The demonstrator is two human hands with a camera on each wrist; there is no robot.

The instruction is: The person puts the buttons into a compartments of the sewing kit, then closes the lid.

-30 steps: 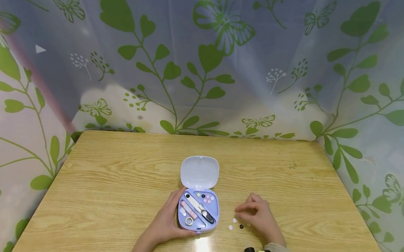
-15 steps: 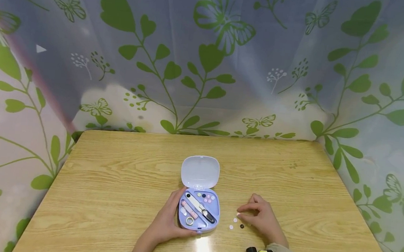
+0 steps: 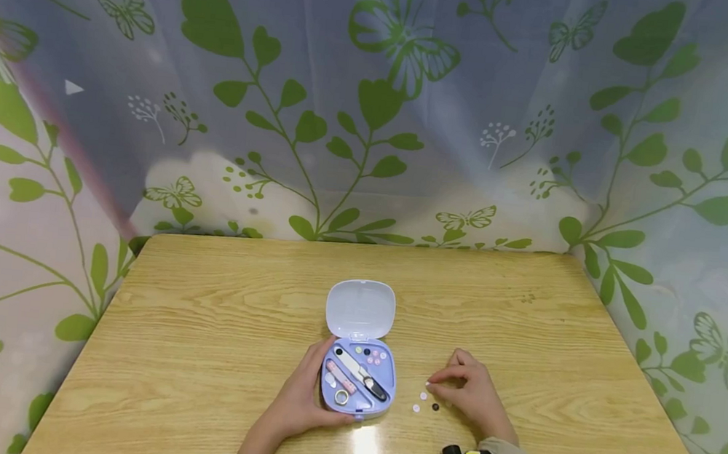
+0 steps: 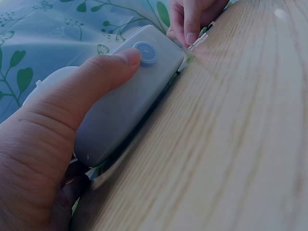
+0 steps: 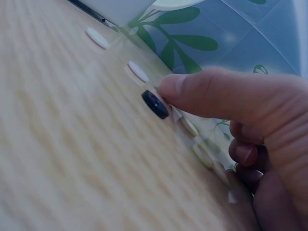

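In the head view my left hand (image 3: 300, 396) grips the left side of a lilac sewing box (image 3: 392, 376), whose pale lid (image 3: 360, 311) stands open behind it. The left wrist view has my thumb on the round catch (image 4: 145, 53) of the box. Right of the box, my right hand (image 3: 471, 394) pinches a small white button (image 3: 428, 384) between thumb and forefinger, just above the table. Beneath it lie two white buttons (image 3: 416, 408) and a black button (image 3: 435, 407). Pale yellowish buttons (image 5: 202, 156) lie by the hand in the right wrist view.
Inside the box are a white-and-black tool (image 3: 351, 363), a pink patterned strip (image 3: 341, 377), a ring (image 3: 341, 398) and several buttons (image 3: 375, 355) in the upper right compartment. A wooden table (image 3: 212, 300) carries everything. A leaf-patterned curtain (image 3: 368, 183) hangs behind.
The right hand has shifted slightly rightward, and a white button now shows between its fingertips. The left hand and the box stay nearly where they were.
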